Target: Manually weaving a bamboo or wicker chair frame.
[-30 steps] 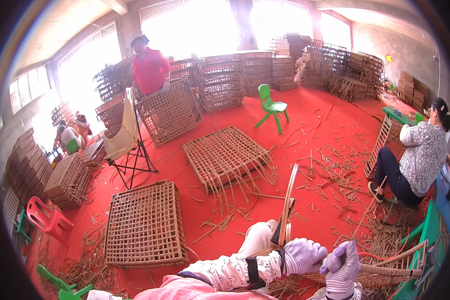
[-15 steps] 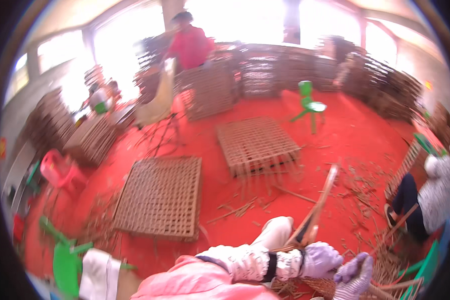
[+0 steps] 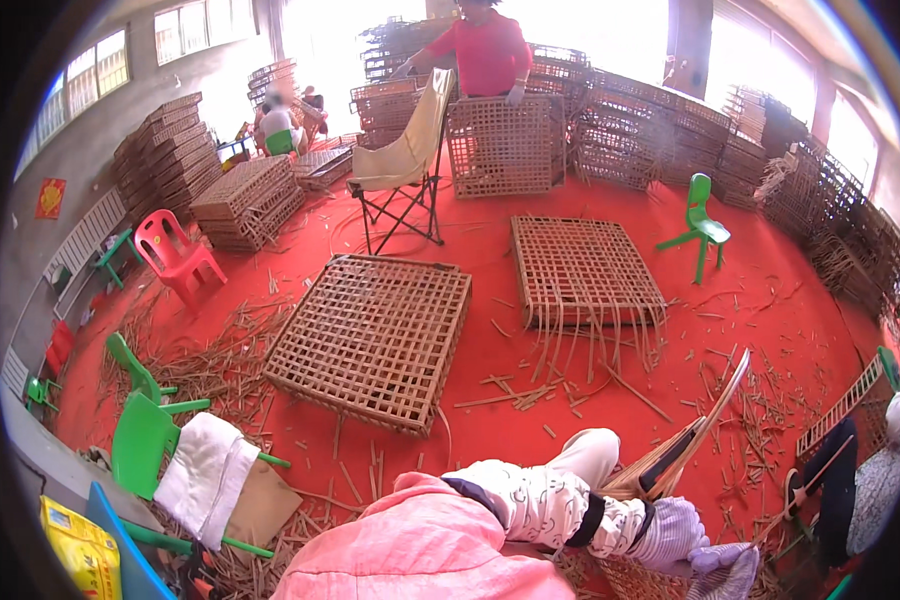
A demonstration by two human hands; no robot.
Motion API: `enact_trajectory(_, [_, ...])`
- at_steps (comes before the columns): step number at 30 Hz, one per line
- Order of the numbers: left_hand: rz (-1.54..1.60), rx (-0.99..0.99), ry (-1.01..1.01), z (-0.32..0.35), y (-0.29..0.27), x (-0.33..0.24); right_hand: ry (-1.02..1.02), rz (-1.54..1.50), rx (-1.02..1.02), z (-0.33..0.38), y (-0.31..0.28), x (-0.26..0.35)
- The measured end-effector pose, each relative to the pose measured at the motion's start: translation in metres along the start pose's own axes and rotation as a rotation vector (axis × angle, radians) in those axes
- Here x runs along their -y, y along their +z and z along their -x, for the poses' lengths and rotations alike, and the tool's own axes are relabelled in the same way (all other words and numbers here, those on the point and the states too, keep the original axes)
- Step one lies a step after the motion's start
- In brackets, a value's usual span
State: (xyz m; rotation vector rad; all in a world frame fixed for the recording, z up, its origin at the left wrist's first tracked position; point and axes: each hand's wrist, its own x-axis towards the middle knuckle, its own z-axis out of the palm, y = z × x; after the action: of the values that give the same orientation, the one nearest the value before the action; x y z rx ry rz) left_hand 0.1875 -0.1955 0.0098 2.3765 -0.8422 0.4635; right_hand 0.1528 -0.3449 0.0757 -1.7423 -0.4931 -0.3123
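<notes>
Both hands are at the lower right, dressed in striped gloves of pale purple and white. The left hand (image 3: 667, 535) and the right hand (image 3: 725, 572) are close together, and they overlap in the view. They do not look spread, but I cannot tell whether they pinch something, because the fingers are blurred and partly hidden. A brown woven piece (image 3: 635, 580) is just under the hands, near the lower edge, and only a part of it is visible. Close to the left hand, some long flat strips (image 3: 705, 430) rise and lean to the right, beside the bent knee in white trousers (image 3: 588, 452).

On the red floor (image 3: 490, 360) are two woven crates: the nearer crate (image 3: 370, 335) lies to the left, and the farther crate (image 3: 590, 265) has loose ends hanging from its front edge. Behind them, a person in a red top (image 3: 485, 50) stands at an upright woven crate (image 3: 507, 150), next to a beige folding chair (image 3: 400, 160). At the left, a white cloth (image 3: 205, 475) hangs over a green chair (image 3: 142, 445). At the right edge sits another person in a patterned top (image 3: 882, 490)
</notes>
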Motion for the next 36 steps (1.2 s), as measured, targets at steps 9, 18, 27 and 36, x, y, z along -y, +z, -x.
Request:
enact_trajectory(9, [-0.064,0.236,-0.029,-0.046,-0.02,0.016,0.116,-0.14,0.017,-0.018,0.002,0.008])
enact_trajectory(18, [-0.079,0.248,-0.056,-0.033,-0.015,0.003,0.367,-0.48,-0.017,-0.016,-0.001,0.007])
enact_trajectory(27, [-0.234,-0.018,0.061,-0.022,-0.002,0.0,0.3,-0.438,0.096,-0.016,0.007,0.012])
enact_trajectory(36, [-0.146,0.023,0.05,-0.012,-0.006,0.003,0.177,-0.229,0.025,-0.016,0.018,0.021])
